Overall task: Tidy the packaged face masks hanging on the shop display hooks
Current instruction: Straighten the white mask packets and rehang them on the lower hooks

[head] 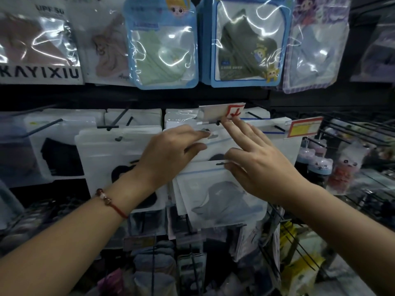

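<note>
So, left hand: pinching top edge of a white mask pack by its hook
right hand: fingers spread, thumb gripping a loose grey-mask pack
price tag: just above fingertips

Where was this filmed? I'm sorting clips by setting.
Most likely a shop aisle: packaged face masks hang in rows on display hooks, and a red and yellow price tag is clipped to one hook's end.
</note>
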A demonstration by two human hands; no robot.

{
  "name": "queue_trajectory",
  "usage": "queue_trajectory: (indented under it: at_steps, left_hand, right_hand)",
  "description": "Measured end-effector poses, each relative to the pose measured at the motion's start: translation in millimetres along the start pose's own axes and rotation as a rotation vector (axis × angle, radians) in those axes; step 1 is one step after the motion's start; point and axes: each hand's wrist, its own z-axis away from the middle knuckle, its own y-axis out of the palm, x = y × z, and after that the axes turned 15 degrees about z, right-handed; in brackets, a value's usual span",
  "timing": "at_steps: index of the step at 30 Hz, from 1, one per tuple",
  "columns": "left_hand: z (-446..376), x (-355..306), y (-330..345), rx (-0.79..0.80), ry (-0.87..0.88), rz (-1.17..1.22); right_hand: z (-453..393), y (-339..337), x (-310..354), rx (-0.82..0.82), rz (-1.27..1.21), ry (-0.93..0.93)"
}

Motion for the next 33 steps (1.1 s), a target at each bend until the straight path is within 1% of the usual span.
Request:
queue_trajectory:
  at_steps: [4,7,12,15,19,22,25,29,33]
  left_hand:
    - [-5,9,6,-0.025,-0.051,-0.01]
    - [-5,18,11,-0.016,-0.054,-0.134]
    - [-4,28,19,-0.013,0.027,-0.362]
    - [-2,30,22,-0.03,0.019,-0.405]
    - [4,28,22,-0.028,-0.005,-0.404]
    - [9,20,17,-0.058,-0.012,-0.398]
    - [15,6,8,-0.069,0.004,-0.293]
    - [24,-17,-1,0.046,-0.041,-0.105]
    - [35,-26,3,0.143,-0.086,-0.094]
  right_hand:
    - [0,1,0,0.004,0.013,-0.002]
    - [1,1,0,0.013,0.024,-0.005]
    - [1,2,2,0.019,0.044,0.01]
    - [1,3,6,0.023,0.081,0.032]
    - [2,4,10,0.024,0.103,0.048]
    - [2,2,12,0.02,0.101,0.063]
    - [1,0,16,0.011,0.091,0.093]
    - [-1,0,25,-0.008,0.069,0.132]
    - [-2,0,29,-0.037,0.007,0.145]
